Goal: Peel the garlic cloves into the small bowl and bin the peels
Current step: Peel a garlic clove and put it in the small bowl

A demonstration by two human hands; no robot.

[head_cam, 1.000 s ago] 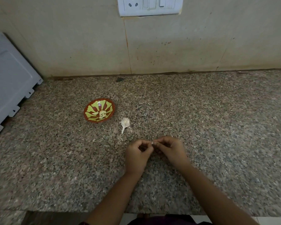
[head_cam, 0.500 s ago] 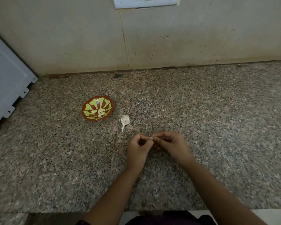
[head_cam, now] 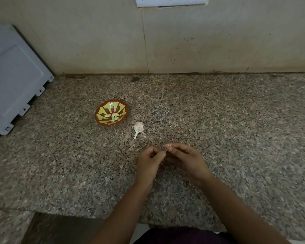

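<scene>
While a small clove (head_cam: 167, 148) is worked between them, a person's left hand (head_cam: 149, 161) and right hand (head_cam: 185, 159) meet above the speckled counter (head_cam: 236, 120), nearer its front edge than its back. Each grip is closed on the clove, fingers curled and fingertips pinching from either side, so that only a pale sliver shows; whether that sliver is skin or flesh cannot be told. Holding it from both sides appears meant to let one hand steady the clove as the other pulls the skin away. The small bowl (head_cam: 102, 110), red with a yellow-green pattern, sits left of the hands toward the middle of the counter, within easy reach, and holds several peeled cloves (head_cam: 115, 117). Just beside its right rim, apart from it, lies the garlic head (head_cam: 138, 127), stem pointing to the front edge, seemingly parked between bowl and hands as the supply. No bin is in view, and loose peels are too small to make out. A grey-white appliance (head_cam: 12, 76) stands at the counter's left back corner, and a switch plate (head_cam: 171, 1) is on the wall above the back edge
</scene>
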